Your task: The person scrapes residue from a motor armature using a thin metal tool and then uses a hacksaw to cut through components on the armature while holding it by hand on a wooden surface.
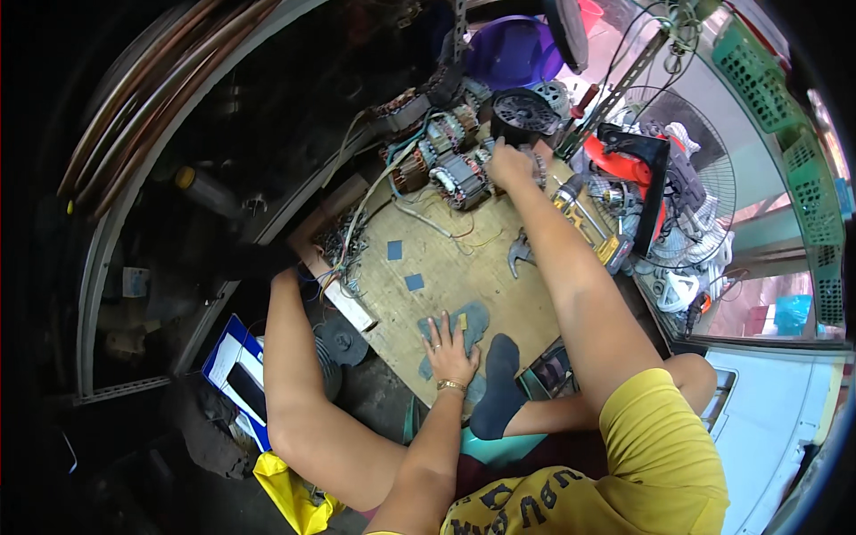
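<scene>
My left hand point(449, 355) lies with fingers spread on a grey-blue cloth point(477, 318) on the wooden board point(392, 339). My right hand point(511, 165) reaches to the back of the board, fingers curled at metal parts just below a black round motor housing point(522, 111); what they grip is hidden. Beside it are copper-wound motor stators point(459, 178) with loose wires. A claw hammer point(519, 250) and a yellow drill point(611, 248) lie at the right. Two small grey squares point(394, 250) sit mid-board, and my socked foot point(495, 397) is beside the cloth.
Small metal bits point(343, 241) line the board's left side. A purple basin point(513, 49) stands behind. Fan guards and white parts point(687, 276) crowd the right, near green baskets point(758, 80). A blue clipboard point(214, 357) and yellow bag point(285, 490) are lower left.
</scene>
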Tool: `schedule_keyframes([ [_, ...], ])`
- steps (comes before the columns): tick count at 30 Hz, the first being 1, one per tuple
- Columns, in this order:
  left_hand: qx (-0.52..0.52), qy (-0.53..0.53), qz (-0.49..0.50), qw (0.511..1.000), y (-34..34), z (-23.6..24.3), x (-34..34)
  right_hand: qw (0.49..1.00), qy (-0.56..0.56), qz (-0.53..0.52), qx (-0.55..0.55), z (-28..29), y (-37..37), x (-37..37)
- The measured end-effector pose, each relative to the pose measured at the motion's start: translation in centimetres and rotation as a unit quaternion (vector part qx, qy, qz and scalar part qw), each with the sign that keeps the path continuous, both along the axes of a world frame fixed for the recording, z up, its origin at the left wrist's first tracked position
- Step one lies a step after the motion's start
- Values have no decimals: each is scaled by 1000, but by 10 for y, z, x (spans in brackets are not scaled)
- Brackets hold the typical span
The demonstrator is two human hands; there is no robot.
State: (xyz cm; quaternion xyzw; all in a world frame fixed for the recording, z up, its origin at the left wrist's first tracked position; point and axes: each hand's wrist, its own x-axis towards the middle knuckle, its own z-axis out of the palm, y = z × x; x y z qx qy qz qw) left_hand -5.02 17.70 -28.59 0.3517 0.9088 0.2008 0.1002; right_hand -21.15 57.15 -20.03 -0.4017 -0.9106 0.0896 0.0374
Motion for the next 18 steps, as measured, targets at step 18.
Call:
schedule_keyframes([
  [18, 136, -41, 105, 984, -10, -8, -45, 882, 442, -74, -148, 13, -76, 97],
])
